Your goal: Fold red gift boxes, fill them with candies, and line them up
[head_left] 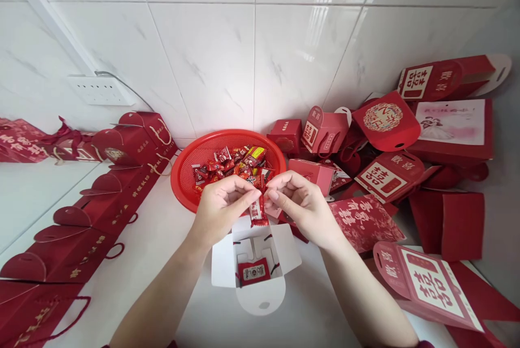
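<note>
Between my two hands hangs a red wrapped candy (257, 212), with pale lettering on its wrapper. My left hand (227, 204) pinches it from the left with thumb and forefinger. From the other side, my right hand (303, 204) has its fingertips closed at the candy's upper end. Just below stands an open gift box (260, 294), its white inner flaps spread outward. A red packet with a pale label (254, 271) lies inside it. Behind my hands sits a red plastic basket (182, 175) holding many wrapped candies (227, 164), partly hidden by my fingers.
Red gift boxes (117, 196) with cord handles stand in a row along the left. More red boxes (385, 175) are heaped on the right, several tilted or overlapping. A tiled wall (203, 66) with a power socket (100, 91) rises behind the white table (162, 250).
</note>
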{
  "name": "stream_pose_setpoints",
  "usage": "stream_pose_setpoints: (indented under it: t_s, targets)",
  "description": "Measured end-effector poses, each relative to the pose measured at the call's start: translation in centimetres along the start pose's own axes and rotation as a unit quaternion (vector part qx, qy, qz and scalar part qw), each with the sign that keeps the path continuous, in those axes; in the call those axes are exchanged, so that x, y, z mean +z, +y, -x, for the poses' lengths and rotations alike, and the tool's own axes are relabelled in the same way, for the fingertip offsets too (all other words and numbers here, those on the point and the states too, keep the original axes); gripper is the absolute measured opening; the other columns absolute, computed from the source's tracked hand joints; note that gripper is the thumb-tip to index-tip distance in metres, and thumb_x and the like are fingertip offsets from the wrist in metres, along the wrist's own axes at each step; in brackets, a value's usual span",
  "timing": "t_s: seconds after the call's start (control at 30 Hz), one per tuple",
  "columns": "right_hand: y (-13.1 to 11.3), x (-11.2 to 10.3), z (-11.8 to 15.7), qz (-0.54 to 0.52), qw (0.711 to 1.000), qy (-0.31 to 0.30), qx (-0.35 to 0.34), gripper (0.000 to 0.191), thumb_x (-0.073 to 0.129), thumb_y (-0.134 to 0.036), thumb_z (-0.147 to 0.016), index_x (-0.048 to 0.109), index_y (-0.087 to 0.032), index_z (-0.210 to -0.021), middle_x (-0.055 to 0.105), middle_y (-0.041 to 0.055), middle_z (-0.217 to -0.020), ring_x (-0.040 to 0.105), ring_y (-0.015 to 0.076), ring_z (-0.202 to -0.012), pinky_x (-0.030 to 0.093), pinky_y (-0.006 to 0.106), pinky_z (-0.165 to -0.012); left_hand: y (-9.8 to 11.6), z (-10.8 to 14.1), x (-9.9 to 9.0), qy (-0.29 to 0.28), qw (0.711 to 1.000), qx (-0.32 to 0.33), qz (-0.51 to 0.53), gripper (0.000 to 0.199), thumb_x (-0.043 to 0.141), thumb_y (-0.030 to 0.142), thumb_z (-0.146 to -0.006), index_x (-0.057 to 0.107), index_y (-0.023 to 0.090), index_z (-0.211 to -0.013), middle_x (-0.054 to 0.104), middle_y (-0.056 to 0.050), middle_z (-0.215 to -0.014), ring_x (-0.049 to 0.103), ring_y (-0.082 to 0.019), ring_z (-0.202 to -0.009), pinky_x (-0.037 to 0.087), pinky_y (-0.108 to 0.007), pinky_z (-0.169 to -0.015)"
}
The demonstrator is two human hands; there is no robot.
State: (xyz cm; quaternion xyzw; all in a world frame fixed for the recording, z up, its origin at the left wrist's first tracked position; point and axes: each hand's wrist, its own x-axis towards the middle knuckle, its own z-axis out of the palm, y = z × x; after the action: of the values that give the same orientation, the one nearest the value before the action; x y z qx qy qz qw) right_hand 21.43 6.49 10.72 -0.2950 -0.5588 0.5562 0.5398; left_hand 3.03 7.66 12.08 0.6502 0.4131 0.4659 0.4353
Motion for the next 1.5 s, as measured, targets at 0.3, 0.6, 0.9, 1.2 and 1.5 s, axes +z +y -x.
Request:
stream_pose_setpoints:
  t_s: [0.3,0.6,0.9,1.2,1.5]
  targets:
    - [0.4,0.3,-0.1,0.007,0.998,-0.022,0.056,0.022,0.074,-0.035,-0.085,0.067,-0.019,-0.098,0.069,0.0025,-0.086,0.065,0.0134,-0.071,0.056,0.03,-0.071,-0.3,0.0,-0.2,0.114,0.991,0.061,-0.027,0.012,0.074,0.031,-0.083,0.07,0.02,-0.084,0.071,-0.001,-0.077,0.069,-0.015,-0.071,0.061,-0.026,-0.065]
    - [0.6,-0.2,-0.2,0.109,0.994,0.027,0.015,0.021,0.07,-0.04,-0.088,0.066,-0.019,-0.088,0.066,0.0023,-0.082,0.061,0.0148,-0.074,0.05,0.027,-0.067,-0.3,0.0,-0.3,-0.013,0.998,-0.056,-0.039,0.023,0.082,0.036,-0.076,0.077,0.021,-0.093,0.078,-0.004,-0.089,0.074,-0.022,-0.082,0.063,-0.032,-0.074]
    - [-0.3,-0.5,0.0,-0.021,0.997,-0.052,0.058,0.021,0.07,-0.039,-0.09,0.067,-0.019,-0.085,0.064,0.0012,-0.073,0.059,0.0133,-0.067,0.05,0.027,-0.065,0.7,0.0,-0.6,-0.119,0.992,-0.029,0.004,0.015,0.071,0.036,-0.086,0.076,0.021,-0.09,0.076,-0.004,-0.082,0.072,-0.02,-0.08,0.06,-0.031,-0.073]
    - [0.2,-0.6,0.1,-0.102,0.986,-0.077,0.107,0.02,0.075,-0.037,-0.086,0.068,-0.018,-0.084,0.066,0.0005,-0.074,0.059,0.0107,-0.065,0.047,0.025,-0.065,1.2,0.2,-0.3,-0.153,0.983,-0.014,0.097,0.016,0.071,0.032,-0.087,0.075,0.02,-0.077,0.071,-0.004,-0.07,0.071,-0.02,-0.072,0.058,-0.031,-0.066]
    - [0.2,-0.6,-0.2,-0.056,0.996,-0.015,0.075,0.021,0.072,-0.039,-0.088,0.064,-0.02,-0.089,0.062,-0.0003,-0.076,0.057,0.0122,-0.067,0.047,0.026,-0.063,0.4,-0.3,-1.0,-0.12,0.988,-0.069,0.071,0.017,0.071,0.033,-0.087,0.073,0.022,-0.1,0.075,-0.005,-0.092,0.072,-0.019,-0.084,0.059,-0.03,-0.076]
